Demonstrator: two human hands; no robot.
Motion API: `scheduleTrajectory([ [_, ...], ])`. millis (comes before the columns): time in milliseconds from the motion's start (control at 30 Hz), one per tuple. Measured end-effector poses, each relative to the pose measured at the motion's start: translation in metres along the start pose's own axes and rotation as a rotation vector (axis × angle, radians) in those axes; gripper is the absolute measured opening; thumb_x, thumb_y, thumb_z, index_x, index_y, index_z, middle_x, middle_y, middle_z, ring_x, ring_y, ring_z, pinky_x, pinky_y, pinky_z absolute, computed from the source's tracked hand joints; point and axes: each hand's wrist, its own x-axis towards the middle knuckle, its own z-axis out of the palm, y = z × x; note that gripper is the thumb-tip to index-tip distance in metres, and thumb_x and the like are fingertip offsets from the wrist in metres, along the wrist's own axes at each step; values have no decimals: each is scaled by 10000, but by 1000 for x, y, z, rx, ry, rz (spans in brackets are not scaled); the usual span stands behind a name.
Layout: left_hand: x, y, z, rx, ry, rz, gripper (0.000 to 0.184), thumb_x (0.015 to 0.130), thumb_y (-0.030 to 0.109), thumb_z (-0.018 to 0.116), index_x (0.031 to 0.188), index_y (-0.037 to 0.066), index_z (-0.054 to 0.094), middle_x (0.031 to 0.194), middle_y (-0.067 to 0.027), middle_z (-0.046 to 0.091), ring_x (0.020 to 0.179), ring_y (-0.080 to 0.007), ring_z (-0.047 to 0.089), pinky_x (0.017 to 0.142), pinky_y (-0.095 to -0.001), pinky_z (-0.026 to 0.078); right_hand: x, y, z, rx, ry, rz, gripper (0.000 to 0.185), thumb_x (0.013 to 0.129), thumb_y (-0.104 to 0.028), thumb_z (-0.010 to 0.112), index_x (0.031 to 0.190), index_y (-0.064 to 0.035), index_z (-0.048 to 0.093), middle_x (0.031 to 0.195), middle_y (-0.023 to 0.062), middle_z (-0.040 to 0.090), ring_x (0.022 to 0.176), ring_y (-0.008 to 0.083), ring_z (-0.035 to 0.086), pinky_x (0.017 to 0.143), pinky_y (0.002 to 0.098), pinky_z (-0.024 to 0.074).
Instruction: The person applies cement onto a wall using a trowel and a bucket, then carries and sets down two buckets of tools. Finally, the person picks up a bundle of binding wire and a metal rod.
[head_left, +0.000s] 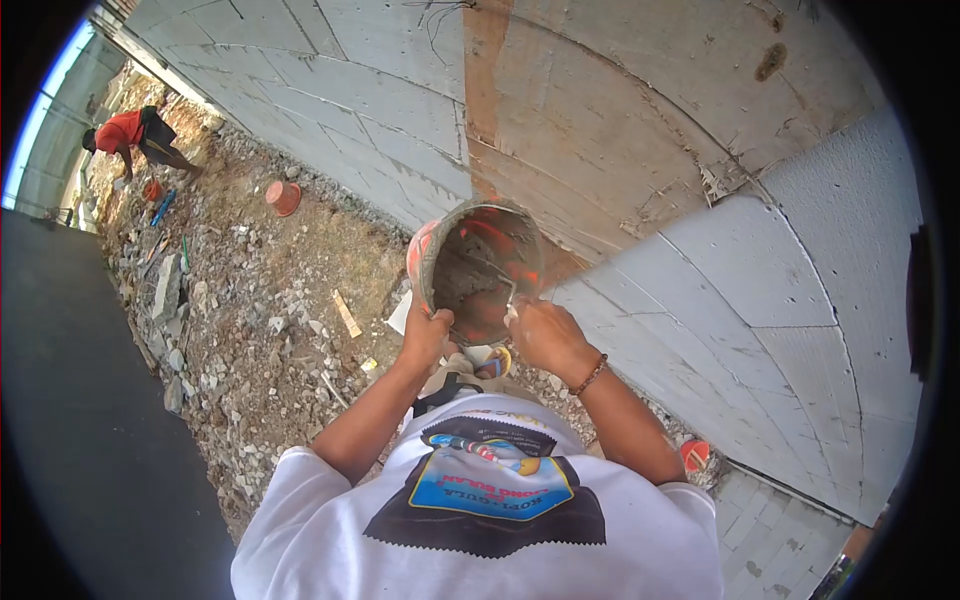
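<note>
An orange bucket (421,262) is tilted with its mouth toward me, its rim and inner wall caked with grey wet mortar (462,274). My left hand (428,336) is closed on the near left edge of the bucket. My right hand (548,342) is wrapped round the handle of a trowel (512,292), whose metal shank reaches into the bucket. The trowel's blade is hidden or covered by the mortar, so I cannot make out its shape.
A grey block wall (690,290) with a brownish column rises ahead and to the right. Rubble ground (270,350) lies left, with a wood strip (346,313) and another bucket (283,198). A person in a red shirt (122,132) bends down at far left.
</note>
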Motion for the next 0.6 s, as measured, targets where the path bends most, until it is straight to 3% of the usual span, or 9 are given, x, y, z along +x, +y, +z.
scheduleTrajectory([
  [100, -13, 7, 7, 54, -5, -8, 845, 786, -115, 466, 1561, 101, 209, 1416, -197, 444, 1244, -313, 515, 1046, -381, 440, 7, 44, -2, -95, 37, 105, 299, 925, -164, 503, 1074, 67, 622, 909, 307, 663, 879, 471, 652, 798, 526, 521],
  [133, -11, -1, 7, 294, 12, 193, 898, 767, -122, 488, 1575, 120, 179, 1487, -223, 346, 1344, -356, 396, 1112, -400, 352, 14, 53, 3, -186, -23, 168, 307, 917, -159, 507, 1096, 60, 628, 935, 307, 666, 899, 469, 652, 811, 522, 520],
  [167, -12, -1, 9, 535, 24, 395, 952, 748, -129, 510, 1588, 138, 150, 1558, -249, 248, 1444, -400, 277, 1179, -419, 265, 17, 58, 16, -64, -78, 217, 315, 911, -177, 519, 1097, 33, 662, 983, 295, 678, 950, 449, 659, 833, 499, 529],
  [267, -33, 22, 18, 736, -128, 395, 1034, 713, -124, 549, 1600, 150, 95, 1613, -270, 80, 1511, -412, 42, 1217, -429, 134, 19, 67, 58, 327, 20, 254, 317, 940, -247, 527, 994, 17, 695, 973, 279, 692, 966, 437, 665, 838, 472, 532],
  [400, -22, 47, -5, 629, -287, 365, 1049, 707, -113, 558, 1602, 152, 80, 1610, -248, 149, 1505, -391, 124, 1213, -390, 166, -4, 58, 46, 575, -278, 235, 399, 963, -396, 594, 1026, -10, 674, 765, 165, 689, 602, 232, 661, 586, 363, 526],
  [433, -20, 54, -8, 653, -300, 313, 1034, 724, -101, 547, 1603, 159, 69, 1608, -234, 176, 1510, -349, 141, 1212, -370, 163, -2, 53, 50, 530, -169, 84, 443, 953, -399, 623, 1120, 9, 673, 728, 114, 666, 520, 148, 604, 515, 326, 495],
  [467, -16, 55, -12, 655, -294, 314, 1034, 724, -101, 547, 1603, 159, 69, 1608, -234, 176, 1510, -349, 141, 1212, -370, 163, -2, 51, 50, 530, -172, 78, 443, 953, -399, 623, 1120, 9, 673, 728, 114, 666, 520, 148, 604, 515, 326, 495],
  [533, -10, 53, -19, 577, -369, 82, 1002, 757, -87, 532, 1603, 141, 46, 1580, -209, 256, 1442, -330, 305, 1157, -355, 295, -7, 37, 45, 532, -60, 96, 422, 935, -369, 645, 960, 52, 660, 825, 199, 670, 840, 291, 677, 748, 410, 513],
  [600, -12, 50, -14, 443, -376, 71, 963, 779, -75, 524, 1600, 133, 66, 1534, -190, 322, 1354, -311, 399, 1082, -349, 374, -10, 23, 37, 580, -28, 74, 443, 932, -370, 649, 1003, 67, 650, 846, 214, 674, 847, 297, 680, 748, 416, 511],
])
